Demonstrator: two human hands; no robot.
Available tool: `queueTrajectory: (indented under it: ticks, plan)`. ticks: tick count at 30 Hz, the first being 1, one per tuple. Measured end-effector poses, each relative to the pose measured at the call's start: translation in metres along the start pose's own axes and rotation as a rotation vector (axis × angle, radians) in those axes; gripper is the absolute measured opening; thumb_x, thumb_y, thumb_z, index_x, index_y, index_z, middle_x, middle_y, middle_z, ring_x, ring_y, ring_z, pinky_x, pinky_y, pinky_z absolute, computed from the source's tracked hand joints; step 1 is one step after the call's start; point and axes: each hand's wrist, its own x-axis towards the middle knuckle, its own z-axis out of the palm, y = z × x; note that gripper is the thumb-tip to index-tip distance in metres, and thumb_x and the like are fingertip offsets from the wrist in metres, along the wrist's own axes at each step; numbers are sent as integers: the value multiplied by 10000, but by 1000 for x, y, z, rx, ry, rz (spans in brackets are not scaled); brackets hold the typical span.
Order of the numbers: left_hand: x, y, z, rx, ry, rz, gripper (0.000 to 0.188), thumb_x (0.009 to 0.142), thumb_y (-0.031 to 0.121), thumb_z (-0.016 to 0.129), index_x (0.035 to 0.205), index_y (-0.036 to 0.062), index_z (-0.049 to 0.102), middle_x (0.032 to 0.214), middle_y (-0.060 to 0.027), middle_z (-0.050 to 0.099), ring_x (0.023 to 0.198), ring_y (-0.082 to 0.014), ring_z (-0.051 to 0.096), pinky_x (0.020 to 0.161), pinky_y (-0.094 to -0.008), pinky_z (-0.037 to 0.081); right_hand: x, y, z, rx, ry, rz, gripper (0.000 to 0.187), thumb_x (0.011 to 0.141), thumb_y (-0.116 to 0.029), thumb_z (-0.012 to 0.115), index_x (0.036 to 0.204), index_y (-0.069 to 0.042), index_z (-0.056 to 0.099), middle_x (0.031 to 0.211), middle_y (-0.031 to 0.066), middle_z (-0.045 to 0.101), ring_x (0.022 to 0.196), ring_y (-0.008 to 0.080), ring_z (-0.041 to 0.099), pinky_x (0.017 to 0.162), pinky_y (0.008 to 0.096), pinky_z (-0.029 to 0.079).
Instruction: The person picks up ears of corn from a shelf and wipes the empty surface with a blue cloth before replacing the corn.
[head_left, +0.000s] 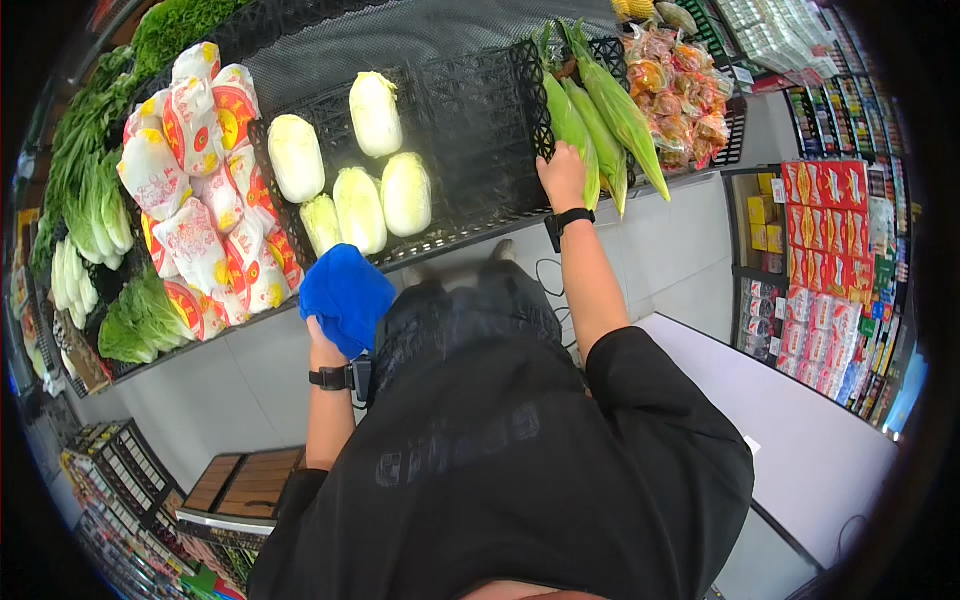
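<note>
1. Most of the left hand (319,333) is hidden by the blue cloth (345,296).
2. Whether the corn (610,105) is touched by the right hand (563,178) cannot be told.
3. Leafy greens (182,32) are cut off by the upper edge.
4. Lower-left shelf goods (115,535) are too small to tell.

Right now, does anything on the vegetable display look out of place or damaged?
Mildly: beside the right hand, the corn ears lie slanted, their ends seeming to poke past the display's front edge. The pale cabbages sit unevenly spaced. I see no spill or obvious damage.
</note>
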Motion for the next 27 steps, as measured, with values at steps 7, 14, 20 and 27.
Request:
queueTrajectory:
  ticks: [7, 14, 20, 27]
  plan:
    - [14, 30, -3, -55, -69, -116, 632, 979, 490, 344, 1449, 67, 351, 1432, -126, 439, 1291, -309, 443, 1085, -459, 356, 8, 3, -2, -9, -35, -89, 227, 834, -207, 682, 861, 1, 594, 855, 221, 645, 831, 411, 617, 707, 475, 485]
    - [14, 33, -15, 34, -112, -51, 665, 985, 525, 330, 1468, 67, 320, 1456, -124, 414, 1310, -310, 424, 1096, -457, 343, -2, -17, -4, 301, 141, -20, 182, 949, -171, 543, 1018, -17, 474, 912, 256, 636, 862, 473, 590, 719, 520, 453]
    - [11, 36, 4, 126, -13, -57, 665, 985, 522, 318, 1467, 62, 314, 1463, -134, 401, 1314, -318, 418, 1099, -461, 342, 18, -28, -38, 313, 311, -34, 190, 957, -180, 533, 1018, -16, 459, 897, 253, 633, 837, 471, 590, 686, 521, 446]
    - [29, 15, -2, 80, -84, -30, 641, 986, 530, 326, 1411, 56, 394, 1364, -109, 498, 1231, -267, 490, 1040, -396, 400, 6, -48, -60, 536, 435, -57, 193, 967, -178, 526, 1041, -4, 490, 765, 184, 624, 687, 340, 641, 595, 422, 451]
